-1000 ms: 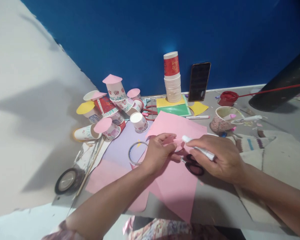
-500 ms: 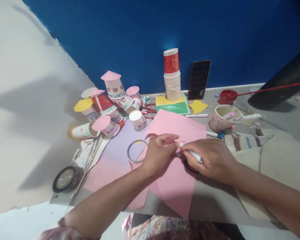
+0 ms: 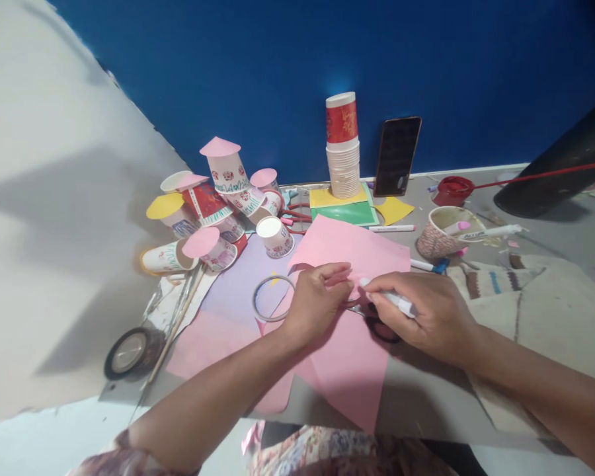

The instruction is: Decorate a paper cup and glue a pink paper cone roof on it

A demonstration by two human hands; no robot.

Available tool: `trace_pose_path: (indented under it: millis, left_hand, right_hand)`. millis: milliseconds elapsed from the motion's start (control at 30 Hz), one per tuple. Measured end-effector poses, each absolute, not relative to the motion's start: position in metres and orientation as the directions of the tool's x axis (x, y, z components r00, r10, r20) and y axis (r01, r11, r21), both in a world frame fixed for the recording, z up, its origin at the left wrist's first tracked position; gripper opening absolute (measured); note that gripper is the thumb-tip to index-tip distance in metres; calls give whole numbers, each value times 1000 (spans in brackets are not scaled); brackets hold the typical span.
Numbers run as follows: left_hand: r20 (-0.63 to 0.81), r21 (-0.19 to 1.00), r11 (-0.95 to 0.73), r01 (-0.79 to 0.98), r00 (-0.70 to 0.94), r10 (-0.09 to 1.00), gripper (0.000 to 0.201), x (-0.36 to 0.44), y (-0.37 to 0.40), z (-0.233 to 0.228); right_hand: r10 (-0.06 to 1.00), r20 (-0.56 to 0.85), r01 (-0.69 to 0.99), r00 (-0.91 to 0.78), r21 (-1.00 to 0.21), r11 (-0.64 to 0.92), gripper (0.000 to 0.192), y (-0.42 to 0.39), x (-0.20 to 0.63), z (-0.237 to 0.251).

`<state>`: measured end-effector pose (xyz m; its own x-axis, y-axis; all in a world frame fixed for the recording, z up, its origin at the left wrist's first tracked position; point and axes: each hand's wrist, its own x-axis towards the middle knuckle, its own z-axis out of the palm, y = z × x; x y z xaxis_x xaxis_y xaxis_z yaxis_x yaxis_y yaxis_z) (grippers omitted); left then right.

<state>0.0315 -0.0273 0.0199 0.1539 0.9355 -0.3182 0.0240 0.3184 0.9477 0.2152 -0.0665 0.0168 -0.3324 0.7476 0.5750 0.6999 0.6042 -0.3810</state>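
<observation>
Pinched between thumb and fingers, a slim white plastic stick (image 3: 394,303) sits in the right hand (image 3: 424,314), its tip close to a small pink paper piece (image 3: 357,287) that the left hand (image 3: 317,301) grips; whether they touch cannot be told. Beneath everything lies a grey tabletop (image 3: 421,413). On it, large pink paper sheets (image 3: 350,370) spread below both hands, with a pale lilac paper sheet (image 3: 235,281) to their left. Black-handled metal scissors (image 3: 385,332) lie partly hidden under the right hand, and a thin grey ring (image 3: 256,305) lies just beside the left.
</observation>
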Motion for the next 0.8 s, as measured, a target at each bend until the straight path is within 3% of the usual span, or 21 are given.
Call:
trace_pose_path:
  millis: [233, 467, 700, 800]
  left_hand:
    - [-287, 958, 278, 74, 162, 944, 46, 31, -29, 20]
    - [-356, 934, 353, 45, 163, 920, 42, 29, -24, 20]
    - [-278, 960, 265, 90, 185, 943, 42, 30, -29, 13]
    - [-289, 957, 278, 89, 166, 943, 40, 30, -27, 15]
  right_hand:
    - [804, 457, 777, -381, -314, 546, 13, -62, 222, 10]
    - [757, 627, 710, -184, -448, 544, 14, -61, 226, 17]
    - [843, 395, 770, -364, -382, 512, 13, -59, 220, 9]
    - [837, 474, 783, -275, -395, 481, 14, -56, 226, 9]
